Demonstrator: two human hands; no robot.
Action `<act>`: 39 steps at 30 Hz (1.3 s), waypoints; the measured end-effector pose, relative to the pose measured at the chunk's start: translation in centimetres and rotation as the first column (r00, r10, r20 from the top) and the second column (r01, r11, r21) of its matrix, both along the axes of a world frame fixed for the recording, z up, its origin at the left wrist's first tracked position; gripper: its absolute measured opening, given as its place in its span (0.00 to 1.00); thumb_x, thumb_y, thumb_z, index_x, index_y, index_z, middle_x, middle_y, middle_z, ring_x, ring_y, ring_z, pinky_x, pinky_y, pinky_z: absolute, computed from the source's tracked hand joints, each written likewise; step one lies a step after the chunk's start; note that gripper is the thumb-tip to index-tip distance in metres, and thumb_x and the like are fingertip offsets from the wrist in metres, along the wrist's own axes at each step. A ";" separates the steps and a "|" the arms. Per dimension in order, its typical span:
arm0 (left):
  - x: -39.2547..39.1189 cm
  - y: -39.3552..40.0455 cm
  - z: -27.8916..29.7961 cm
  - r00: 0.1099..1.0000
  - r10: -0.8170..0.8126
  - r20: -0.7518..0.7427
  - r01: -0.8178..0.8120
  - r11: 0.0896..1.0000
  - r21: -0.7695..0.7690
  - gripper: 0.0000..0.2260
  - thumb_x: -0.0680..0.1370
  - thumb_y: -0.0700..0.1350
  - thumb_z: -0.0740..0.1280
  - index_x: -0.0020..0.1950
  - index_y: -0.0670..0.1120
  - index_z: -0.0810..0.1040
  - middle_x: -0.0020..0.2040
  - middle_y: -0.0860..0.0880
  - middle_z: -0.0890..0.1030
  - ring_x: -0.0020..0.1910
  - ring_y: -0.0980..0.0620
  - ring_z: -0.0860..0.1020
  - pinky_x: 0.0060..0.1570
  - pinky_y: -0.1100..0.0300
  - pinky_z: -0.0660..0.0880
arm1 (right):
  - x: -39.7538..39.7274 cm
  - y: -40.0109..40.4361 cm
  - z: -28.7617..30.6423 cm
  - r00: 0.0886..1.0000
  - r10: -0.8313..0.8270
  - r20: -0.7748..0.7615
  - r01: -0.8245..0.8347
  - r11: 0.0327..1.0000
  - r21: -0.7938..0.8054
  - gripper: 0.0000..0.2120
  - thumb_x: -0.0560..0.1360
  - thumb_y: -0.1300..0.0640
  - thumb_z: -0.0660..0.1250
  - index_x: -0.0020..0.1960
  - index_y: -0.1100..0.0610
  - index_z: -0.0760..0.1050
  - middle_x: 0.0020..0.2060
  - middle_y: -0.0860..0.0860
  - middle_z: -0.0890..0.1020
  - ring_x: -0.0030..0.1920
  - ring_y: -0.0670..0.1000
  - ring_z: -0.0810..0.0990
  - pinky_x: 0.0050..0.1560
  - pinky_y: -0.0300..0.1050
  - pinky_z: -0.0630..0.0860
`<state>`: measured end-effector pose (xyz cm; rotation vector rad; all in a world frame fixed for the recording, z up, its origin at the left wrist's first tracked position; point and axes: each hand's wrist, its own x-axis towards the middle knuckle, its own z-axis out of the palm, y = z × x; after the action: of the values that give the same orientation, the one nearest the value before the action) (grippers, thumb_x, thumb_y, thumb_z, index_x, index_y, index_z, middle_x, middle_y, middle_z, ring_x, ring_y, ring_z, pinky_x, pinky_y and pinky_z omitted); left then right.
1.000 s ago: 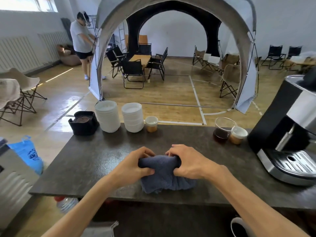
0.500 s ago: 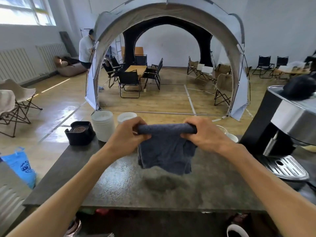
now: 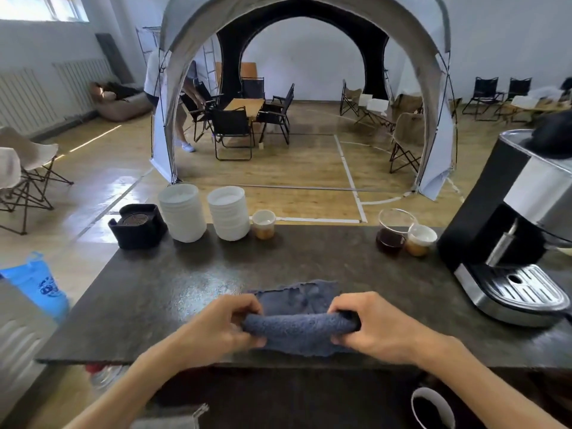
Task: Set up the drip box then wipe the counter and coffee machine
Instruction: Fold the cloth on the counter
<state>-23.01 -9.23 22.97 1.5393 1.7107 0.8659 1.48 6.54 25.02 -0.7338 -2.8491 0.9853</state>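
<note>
With the blue-grey cloth (image 3: 297, 317) laid on the dark counter (image 3: 173, 292) near its front edge, the wiping step appears to be in preparation: a fold is being made. The left hand (image 3: 221, 328) and right hand (image 3: 376, 328) each pinch one end of the rolled near edge, fingers curled, forearms converging from below. Next, judged: flatten the fold, then sweep towards the coffee machine (image 3: 513, 230) standing at right.

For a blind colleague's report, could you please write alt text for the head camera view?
Both hands, left hand and right hand, grip a rolled blue-grey cloth lying on a dark stone counter. A coffee machine stands at the right; stacked white cups, a black drip box and small coffee cups line the far edge.
</note>
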 end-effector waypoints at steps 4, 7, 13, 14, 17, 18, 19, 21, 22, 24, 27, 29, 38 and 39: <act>-1.7 2.5 0.3 0.993 0.092 0.069 -0.089 0.995 -0.043 0.08 0.72 0.41 0.74 0.49 0.50 0.80 0.45 0.47 0.84 0.47 0.50 0.83 0.51 0.49 0.81 | -1.9 2.4 1.3 0.999 -0.050 0.006 0.050 0.996 -0.073 0.09 0.70 0.54 0.73 0.49 0.46 0.79 0.44 0.44 0.83 0.45 0.42 0.81 0.47 0.41 0.79; -3.0 4.8 -1.3 0.962 0.269 -0.042 -0.272 0.957 -0.098 0.11 0.74 0.46 0.73 0.54 0.54 0.77 0.47 0.52 0.84 0.48 0.54 0.82 0.54 0.50 0.80 | -3.9 4.5 -0.1 0.971 -0.235 -0.044 0.230 0.969 -0.092 0.12 0.71 0.52 0.73 0.54 0.45 0.77 0.49 0.43 0.82 0.50 0.43 0.80 0.52 0.42 0.79; -0.5 4.5 -3.3 0.831 0.367 -0.418 -0.333 0.930 0.153 0.24 0.80 0.54 0.65 0.75 0.52 0.65 0.73 0.53 0.68 0.70 0.52 0.69 0.69 0.56 0.66 | -4.7 3.3 -4.3 0.918 -0.372 -0.139 0.396 0.888 0.232 0.21 0.79 0.47 0.64 0.71 0.50 0.70 0.70 0.47 0.72 0.71 0.48 0.67 0.72 0.44 0.63; -0.1 4.5 -3.7 0.839 0.305 -0.450 -0.257 0.952 0.166 0.25 0.81 0.55 0.61 0.77 0.52 0.62 0.76 0.54 0.63 0.74 0.53 0.64 0.73 0.56 0.60 | -4.9 2.8 -4.6 0.935 -0.327 -0.137 0.352 0.902 0.252 0.22 0.80 0.47 0.61 0.73 0.50 0.68 0.73 0.47 0.68 0.74 0.47 0.63 0.74 0.45 0.59; 1.0 5.0 -5.5 0.821 0.136 -0.554 -0.138 0.990 0.040 0.30 0.81 0.62 0.46 0.80 0.52 0.52 0.79 0.58 0.47 0.80 0.55 0.47 0.76 0.59 0.44 | -6.0 1.5 -6.5 0.977 -0.211 -0.027 0.209 0.925 0.318 0.27 0.82 0.42 0.52 0.78 0.49 0.57 0.79 0.47 0.56 0.79 0.48 0.51 0.78 0.47 0.50; 1.1 5.2 -6.2 0.801 0.111 -0.588 -0.122 0.992 0.021 0.32 0.78 0.64 0.39 0.81 0.52 0.50 0.78 0.59 0.45 0.80 0.55 0.46 0.76 0.60 0.42 | -6.3 1.0 -7.3 0.981 -0.195 0.019 0.178 0.926 0.332 0.29 0.81 0.40 0.47 0.79 0.49 0.54 0.79 0.47 0.54 0.79 0.48 0.48 0.78 0.47 0.47; 1.2 5.2 -6.8 0.782 0.097 -0.616 -0.111 0.994 0.015 0.35 0.76 0.65 0.35 0.81 0.52 0.49 0.78 0.58 0.44 0.80 0.55 0.45 0.76 0.60 0.41 | -6.4 0.7 -8.2 0.980 -0.192 0.049 0.163 0.923 0.348 0.31 0.80 0.39 0.42 0.80 0.49 0.51 0.80 0.47 0.52 0.79 0.47 0.46 0.77 0.46 0.44; 1.1 5.1 -7.7 0.756 0.078 -0.650 -0.105 0.994 -0.002 0.36 0.75 0.64 0.31 0.81 0.51 0.47 0.80 0.56 0.46 0.79 0.56 0.44 0.76 0.59 0.40 | -6.2 0.3 -9.6 0.976 -0.209 0.064 0.170 0.911 0.375 0.32 0.78 0.39 0.37 0.80 0.49 0.48 0.80 0.46 0.50 0.79 0.45 0.44 0.76 0.44 0.41; 1.0 5.1 -7.8 0.751 0.076 -0.655 -0.103 0.995 -0.002 0.35 0.76 0.63 0.32 0.81 0.51 0.46 0.81 0.55 0.46 0.79 0.56 0.43 0.76 0.59 0.39 | -6.1 0.3 -9.9 0.975 -0.217 0.052 0.182 0.908 0.378 0.32 0.78 0.39 0.38 0.80 0.48 0.48 0.80 0.46 0.50 0.79 0.45 0.43 0.76 0.45 0.41; 0.9 5.1 -7.6 0.755 0.067 -0.652 -0.092 0.996 -0.004 0.30 0.80 0.62 0.37 0.81 0.52 0.46 0.81 0.54 0.47 0.79 0.56 0.43 0.76 0.59 0.38 | -6.2 0.4 -9.8 0.976 -0.213 0.035 0.189 0.920 0.342 0.30 0.81 0.39 0.42 0.80 0.48 0.48 0.80 0.46 0.51 0.78 0.44 0.43 0.77 0.45 0.41; 0.7 4.5 -6.7 0.779 0.045 -0.625 -0.061 0.998 -0.005 0.27 0.83 0.59 0.47 0.81 0.53 0.46 0.80 0.55 0.45 0.79 0.57 0.41 0.76 0.60 0.37 | -5.6 0.9 -8.2 0.983 -0.178 0.049 0.161 0.958 0.238 0.31 0.81 0.39 0.51 0.80 0.46 0.48 0.80 0.45 0.48 0.79 0.44 0.43 0.77 0.45 0.42; 0.4 3.2 -6.3 0.762 0.013 -0.647 0.009 0.999 0.030 0.29 0.82 0.61 0.51 0.81 0.53 0.48 0.80 0.56 0.43 0.79 0.56 0.40 0.75 0.61 0.36 | -4.3 1.0 -7.5 0.989 -0.129 0.074 0.112 0.973 0.203 0.37 0.78 0.35 0.58 0.80 0.44 0.47 0.79 0.41 0.45 0.78 0.43 0.40 0.77 0.43 0.41; -0.5 3.0 -7.0 0.741 -0.024 -0.671 0.098 0.992 0.074 0.30 0.80 0.50 0.64 0.80 0.48 0.56 0.80 0.50 0.57 0.79 0.51 0.55 0.76 0.58 0.52 | -3.1 1.3 -10.4 0.983 -0.135 -0.126 0.163 0.955 0.250 0.32 0.76 0.52 0.69 0.77 0.50 0.62 0.77 0.51 0.62 0.78 0.51 0.54 0.78 0.48 0.52; -0.3 3.0 -6.9 0.740 -0.007 -0.673 0.095 0.991 0.094 0.30 0.79 0.47 0.66 0.79 0.46 0.59 0.79 0.48 0.60 0.78 0.49 0.58 0.75 0.58 0.53 | -3.2 1.1 -10.4 0.979 -0.139 -0.147 0.174 0.950 0.260 0.31 0.76 0.56 0.69 0.76 0.52 0.64 0.76 0.52 0.65 0.78 0.52 0.57 0.78 0.45 0.52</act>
<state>-23.34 -6.23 16.04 2.1541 2.1152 0.3882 -1.70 7.68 14.61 -0.8199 -2.6885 0.5815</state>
